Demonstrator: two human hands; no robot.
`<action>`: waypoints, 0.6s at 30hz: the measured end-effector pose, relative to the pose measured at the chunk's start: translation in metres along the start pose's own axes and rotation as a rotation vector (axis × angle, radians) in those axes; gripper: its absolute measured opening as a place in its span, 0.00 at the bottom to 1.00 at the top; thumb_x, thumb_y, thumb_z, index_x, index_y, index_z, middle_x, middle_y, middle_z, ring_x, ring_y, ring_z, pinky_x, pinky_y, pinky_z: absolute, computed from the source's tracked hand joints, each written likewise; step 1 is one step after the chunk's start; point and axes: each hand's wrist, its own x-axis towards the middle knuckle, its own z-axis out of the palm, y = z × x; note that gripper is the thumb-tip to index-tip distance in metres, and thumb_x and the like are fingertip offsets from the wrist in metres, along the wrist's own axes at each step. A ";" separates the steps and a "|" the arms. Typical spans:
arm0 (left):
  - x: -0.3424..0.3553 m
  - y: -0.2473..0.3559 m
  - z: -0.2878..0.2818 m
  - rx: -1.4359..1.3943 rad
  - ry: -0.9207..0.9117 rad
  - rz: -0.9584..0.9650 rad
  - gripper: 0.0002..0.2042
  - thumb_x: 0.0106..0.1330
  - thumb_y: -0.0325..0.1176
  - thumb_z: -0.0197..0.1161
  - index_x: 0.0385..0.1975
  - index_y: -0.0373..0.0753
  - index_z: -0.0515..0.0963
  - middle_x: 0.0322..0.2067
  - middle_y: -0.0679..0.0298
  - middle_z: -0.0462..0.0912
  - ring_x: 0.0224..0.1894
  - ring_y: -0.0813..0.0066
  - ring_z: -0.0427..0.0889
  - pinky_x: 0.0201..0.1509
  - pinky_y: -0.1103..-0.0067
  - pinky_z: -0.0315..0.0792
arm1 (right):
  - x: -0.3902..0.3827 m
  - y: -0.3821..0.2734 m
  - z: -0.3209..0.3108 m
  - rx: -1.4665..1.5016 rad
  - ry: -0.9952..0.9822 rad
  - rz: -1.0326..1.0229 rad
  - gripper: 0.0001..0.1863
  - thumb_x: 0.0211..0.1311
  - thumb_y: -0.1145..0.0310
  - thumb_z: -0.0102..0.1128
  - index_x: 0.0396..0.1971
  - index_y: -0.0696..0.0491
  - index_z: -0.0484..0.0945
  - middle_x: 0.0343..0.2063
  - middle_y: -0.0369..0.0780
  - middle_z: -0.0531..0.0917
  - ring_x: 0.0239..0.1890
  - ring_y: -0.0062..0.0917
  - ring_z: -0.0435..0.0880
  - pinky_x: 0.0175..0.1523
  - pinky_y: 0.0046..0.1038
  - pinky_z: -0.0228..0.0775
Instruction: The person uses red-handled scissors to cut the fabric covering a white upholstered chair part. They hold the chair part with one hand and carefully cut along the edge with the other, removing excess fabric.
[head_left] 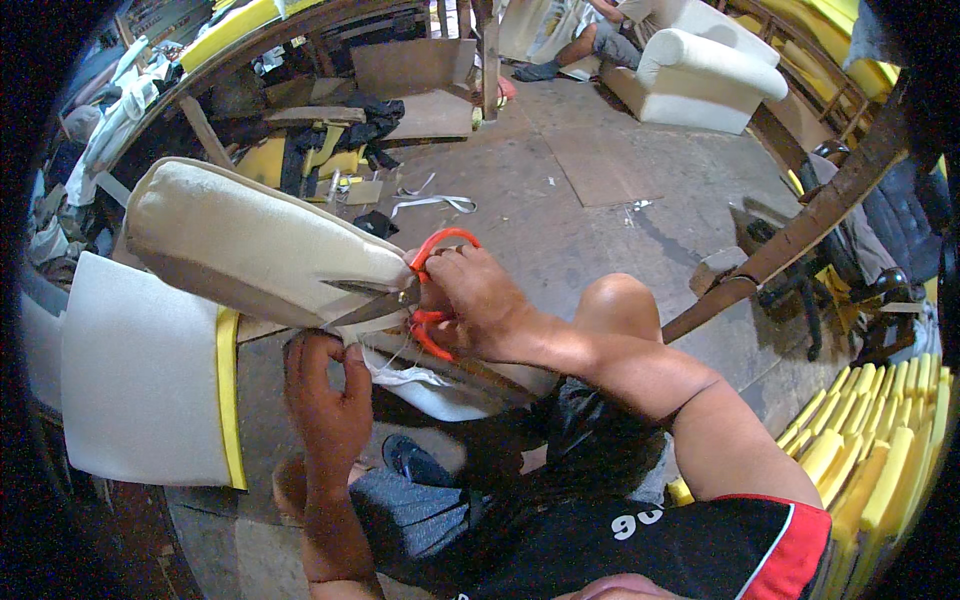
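My right hand (478, 300) grips a pair of scissors (404, 297) by their red-orange handles. The blades are spread and point left, along the lower edge of a long padded piece covered in beige fabric (250, 225), which looks like a sofa arm. Just below the blade tips, my left hand (328, 385) pinches the fabric edge between thumb and fingers. Loose threads hang between the two hands. White cloth (415, 385) droops under the padded piece. My bare knee (618, 305) is beyond my right forearm.
A pale panel (145, 370) with a yellow foam edge stands at left. Yellow foam strips (880, 450) are stacked at lower right. A wooden beam (820, 215) slants across the right side. Scraps and a white strip (440, 202) litter the floor. Another person (610, 45) sits by a cream sofa (705, 75).
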 end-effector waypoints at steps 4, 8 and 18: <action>0.000 -0.013 0.002 -0.125 0.001 -0.001 0.06 0.61 0.25 0.62 0.32 0.34 0.71 0.33 0.52 0.76 0.40 0.53 0.75 0.48 0.64 0.69 | -0.004 0.009 -0.009 -0.006 0.013 0.018 0.27 0.42 0.70 0.71 0.45 0.56 0.71 0.40 0.47 0.76 0.45 0.46 0.75 0.50 0.42 0.68; -0.001 -0.013 -0.002 -0.205 -0.061 -0.056 0.06 0.61 0.26 0.63 0.33 0.36 0.73 0.33 0.53 0.76 0.39 0.51 0.75 0.47 0.64 0.69 | -0.004 -0.014 -0.052 0.241 -0.164 0.123 0.22 0.53 0.62 0.71 0.43 0.55 0.75 0.34 0.42 0.78 0.39 0.34 0.78 0.42 0.32 0.71; 0.002 -0.018 0.001 -0.261 0.009 -0.029 0.06 0.64 0.27 0.62 0.32 0.35 0.71 0.33 0.54 0.77 0.37 0.56 0.76 0.44 0.68 0.71 | -0.034 -0.072 -0.036 1.071 -0.632 0.614 0.19 0.72 0.57 0.55 0.23 0.53 0.74 0.19 0.24 0.69 0.24 0.08 0.64 0.26 0.20 0.56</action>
